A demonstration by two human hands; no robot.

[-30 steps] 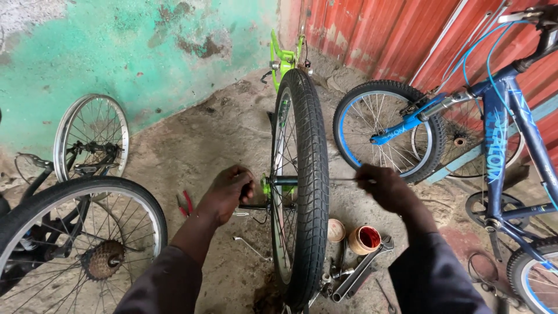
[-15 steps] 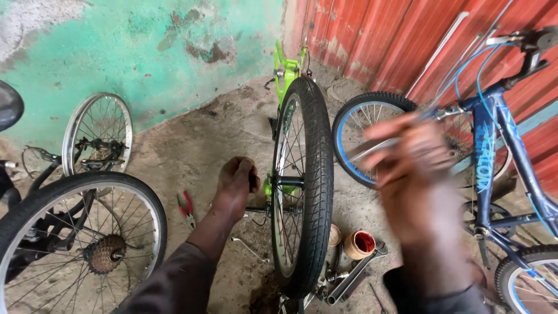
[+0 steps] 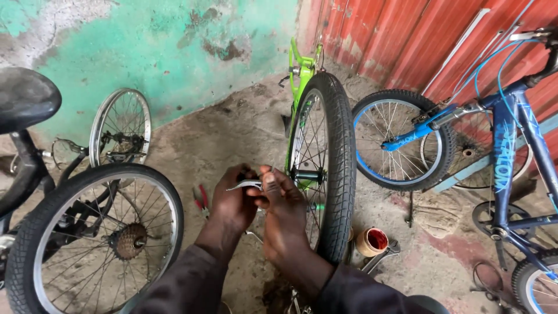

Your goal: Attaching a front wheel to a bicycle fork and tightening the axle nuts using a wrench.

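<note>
Beside the hub of the upright black wheel (image 3: 325, 168) we bring both hands together, left hand (image 3: 232, 200) and right hand (image 3: 282, 212) pinched on a small metal piece (image 3: 244, 185), held close so both hands can work it.

A green plastered wall (image 3: 145, 52), patched and flaking, is seen at 11 o'clock. A red corrugated metal wall (image 3: 407, 40) is set at 1 o'clock. The bare concrete floor (image 3: 238, 139) is stained and lit evenly by daylight.
</note>
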